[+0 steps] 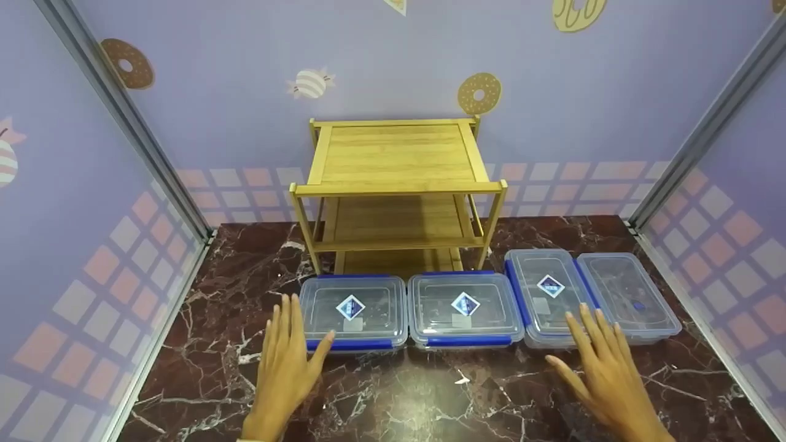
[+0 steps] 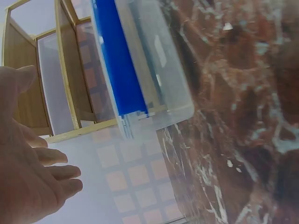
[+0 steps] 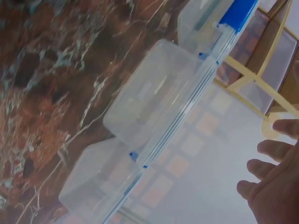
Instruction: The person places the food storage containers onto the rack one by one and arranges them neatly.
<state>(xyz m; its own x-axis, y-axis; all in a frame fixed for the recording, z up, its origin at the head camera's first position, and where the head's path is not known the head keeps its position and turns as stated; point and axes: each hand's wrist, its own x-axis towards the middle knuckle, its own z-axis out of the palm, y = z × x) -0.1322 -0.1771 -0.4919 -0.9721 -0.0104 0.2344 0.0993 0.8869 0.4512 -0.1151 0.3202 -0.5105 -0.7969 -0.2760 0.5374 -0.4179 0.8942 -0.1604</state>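
Observation:
My left hand [image 1: 285, 362], fingers straight and thumb spread, is by the near left corner of the leftmost clear food container [image 1: 374, 294], which has blue clips and a diamond label. My right hand [image 1: 605, 368], also with extended fingers, overlaps the near edge of the third container [image 1: 534, 267] in the head view. Between the hands lies a second clear container [image 1: 485, 322] with a blue clip along its near side. A fourth container [image 1: 620, 282] sits at the far right, turned lengthwise like the third. Neither hand holds anything; both wrist views show the fingers apart from the containers.
Behind the containers stands a wooden shelf rack [image 1: 399, 153] with stacked tiers, against the purple patterned back wall [image 1: 393, 61]. Side walls flank the dark red marbled tabletop [image 1: 393, 393]. A small white scrap [image 1: 462, 377] lies on the tabletop in front of the second container.

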